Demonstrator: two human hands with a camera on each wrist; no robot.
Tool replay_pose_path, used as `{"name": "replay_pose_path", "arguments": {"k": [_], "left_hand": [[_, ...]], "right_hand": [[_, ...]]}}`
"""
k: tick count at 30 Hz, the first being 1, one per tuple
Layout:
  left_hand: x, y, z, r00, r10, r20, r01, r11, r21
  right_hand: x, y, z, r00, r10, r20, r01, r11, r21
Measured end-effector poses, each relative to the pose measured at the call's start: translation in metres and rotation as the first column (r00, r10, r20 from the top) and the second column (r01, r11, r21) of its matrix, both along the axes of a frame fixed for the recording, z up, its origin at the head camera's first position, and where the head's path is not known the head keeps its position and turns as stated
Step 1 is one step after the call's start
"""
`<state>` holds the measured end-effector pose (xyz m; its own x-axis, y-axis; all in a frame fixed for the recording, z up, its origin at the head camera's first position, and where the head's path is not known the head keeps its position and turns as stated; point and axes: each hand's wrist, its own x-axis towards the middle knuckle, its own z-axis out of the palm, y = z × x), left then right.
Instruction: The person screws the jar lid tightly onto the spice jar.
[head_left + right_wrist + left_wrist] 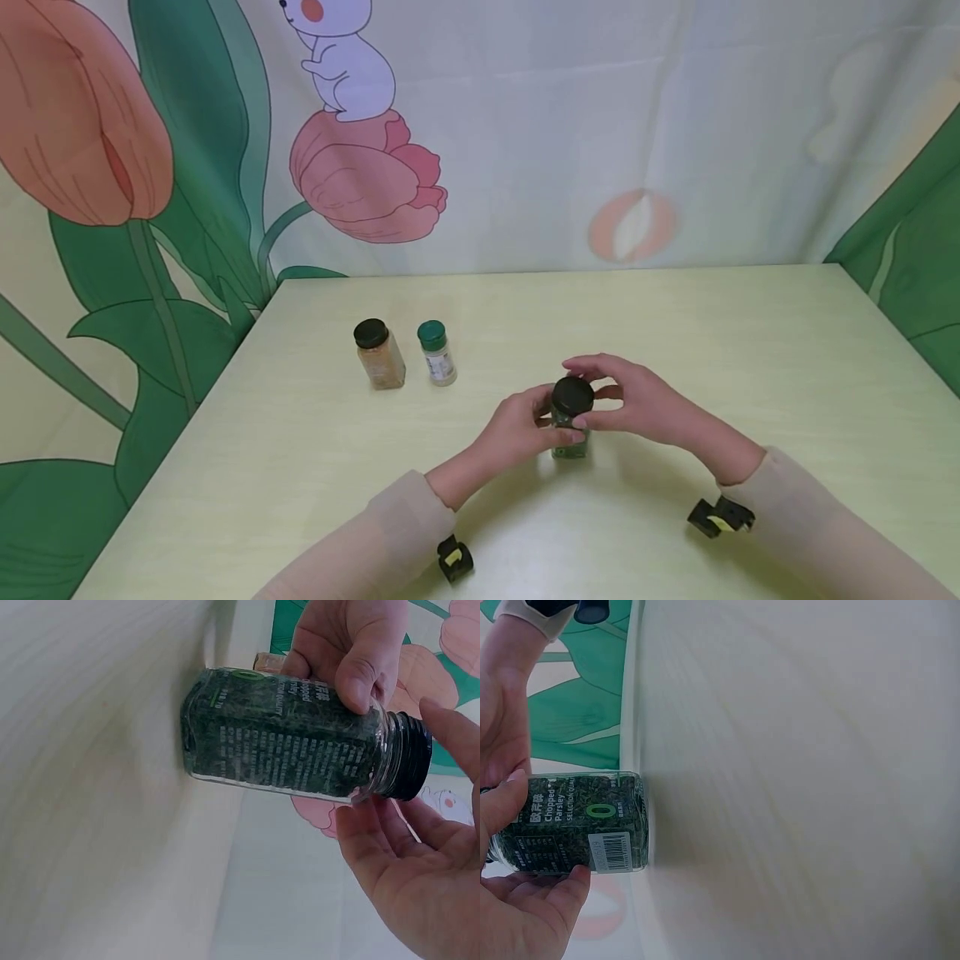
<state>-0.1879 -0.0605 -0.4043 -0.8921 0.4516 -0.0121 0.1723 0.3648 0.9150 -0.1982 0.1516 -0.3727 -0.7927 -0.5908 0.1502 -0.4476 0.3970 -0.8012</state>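
Observation:
A square glass jar of chopped parsley [570, 449] stands upright, its base right at the tabletop. Dark green flakes and a printed label [611, 850] show through the glass in the left wrist view. My left hand [513, 432] grips the jar's body from the left, thumb across the front. From the right, my right hand [648, 402] curls its fingers around the black screw lid [411, 757]; the thumb is at the lid's edge and the other fingers are partly hidden behind the neck.
Farther back on the left of the table [712, 333] stand a black-capped jar of tan powder [382, 364] and a small green-capped shaker [438, 354]. A printed curtain [517, 167] hangs behind the table's far edge.

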Motion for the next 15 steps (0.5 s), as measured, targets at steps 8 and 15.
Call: {"name": "replay_pose_path", "arguments": {"k": [8,15], "left_hand": [[0.001,0.000,0.000,1.000,0.005,0.003,-0.005,1.000,-0.003],[0.002,0.000,0.002,1.000,0.005,0.014,-0.005,1.000,0.008]], "right_hand": [[-0.005,0.012,-0.007,0.976,0.094,0.194,-0.079,0.993,-0.084],[-0.007,0.013,-0.009,0.968,0.096,0.231,-0.072,0.991,-0.112]]}}
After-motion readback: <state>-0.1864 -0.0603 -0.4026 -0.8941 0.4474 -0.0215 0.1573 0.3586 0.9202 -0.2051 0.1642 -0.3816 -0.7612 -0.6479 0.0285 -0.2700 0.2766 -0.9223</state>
